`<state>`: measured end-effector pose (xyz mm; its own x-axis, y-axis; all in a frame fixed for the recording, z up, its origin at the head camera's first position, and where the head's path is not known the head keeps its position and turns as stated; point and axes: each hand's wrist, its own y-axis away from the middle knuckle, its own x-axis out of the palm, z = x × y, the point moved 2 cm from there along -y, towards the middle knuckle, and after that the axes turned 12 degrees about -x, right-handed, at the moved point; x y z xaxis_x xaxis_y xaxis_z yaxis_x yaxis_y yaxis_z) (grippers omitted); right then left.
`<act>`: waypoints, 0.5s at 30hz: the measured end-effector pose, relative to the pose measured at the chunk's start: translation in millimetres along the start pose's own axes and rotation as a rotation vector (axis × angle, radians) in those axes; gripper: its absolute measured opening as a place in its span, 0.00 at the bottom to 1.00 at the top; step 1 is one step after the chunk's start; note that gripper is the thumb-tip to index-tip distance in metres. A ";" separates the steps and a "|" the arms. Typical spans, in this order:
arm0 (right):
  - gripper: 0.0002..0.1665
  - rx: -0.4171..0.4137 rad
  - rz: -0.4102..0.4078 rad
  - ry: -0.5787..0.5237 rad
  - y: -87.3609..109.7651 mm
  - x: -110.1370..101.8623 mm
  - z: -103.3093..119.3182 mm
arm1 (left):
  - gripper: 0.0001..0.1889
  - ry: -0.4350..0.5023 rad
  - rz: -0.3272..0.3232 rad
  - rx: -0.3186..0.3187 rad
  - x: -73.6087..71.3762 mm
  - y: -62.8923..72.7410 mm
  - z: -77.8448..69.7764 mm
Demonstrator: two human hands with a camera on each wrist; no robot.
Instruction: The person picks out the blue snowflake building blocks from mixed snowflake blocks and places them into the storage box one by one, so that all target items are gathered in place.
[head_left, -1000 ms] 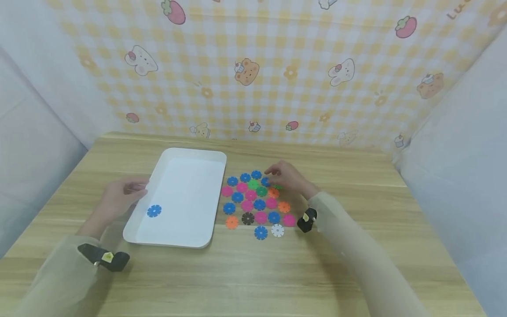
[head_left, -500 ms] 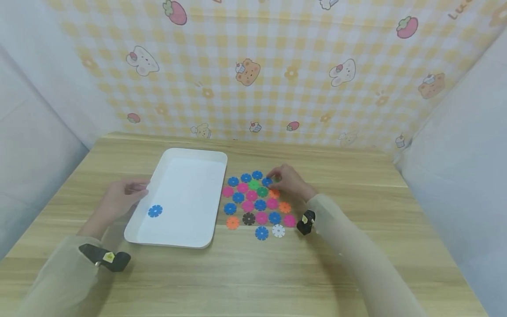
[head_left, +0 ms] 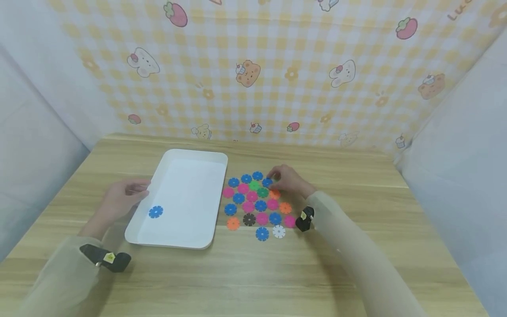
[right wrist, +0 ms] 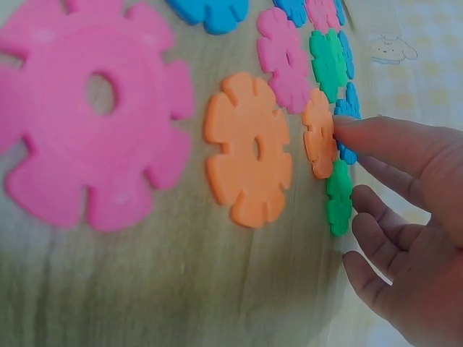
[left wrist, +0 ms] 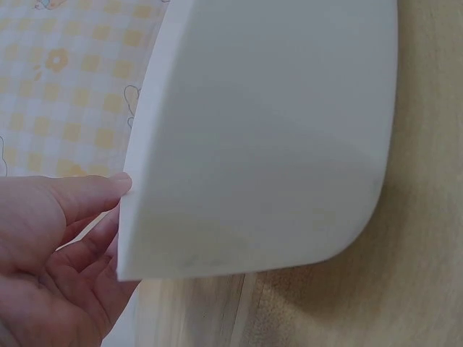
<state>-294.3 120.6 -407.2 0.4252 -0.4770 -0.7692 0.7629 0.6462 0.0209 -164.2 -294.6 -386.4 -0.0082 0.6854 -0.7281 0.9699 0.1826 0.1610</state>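
Observation:
In the head view my left hand holds the left rim of a shallow white tray. The left wrist view shows the thumb over the rim of the tray, with curled fingers on the outer side. Inside the tray lies one blue snowflake disc. My right hand is at the far right edge of a group of discs, its thumb and forefinger pinching a blue snowflake disc. Beside that disc lie an orange disc and a light green disc, close to the other fingers.
Several notched discs lie flat right of the tray, among them a pink disc, a black disc, a white disc and a dark green disc. A yellow checked cloth stands behind the wooden table.
My right hand has shifted slightly right, and its thumb and forefinger have closed in on the blue disc at the group's far right. The left hand stays at the tray's rim.

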 end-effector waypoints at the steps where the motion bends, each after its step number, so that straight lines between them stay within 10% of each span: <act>1: 0.18 0.003 0.002 -0.002 -0.5 -0.2 -0.3 | 0.20 0.001 0.002 -0.002 -0.1 0.3 -0.4; 15: 0.20 0.029 -0.010 -0.074 -2.1 -0.2 -2.2 | 0.20 0.010 -0.004 0.016 0.1 0.0 0.8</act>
<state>-297.1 120.6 -408.5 0.4510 -0.5269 -0.7204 0.7806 0.6241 0.0323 -164.0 -295.0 -387.1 -0.0146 0.6916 -0.7221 0.9737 0.1742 0.1472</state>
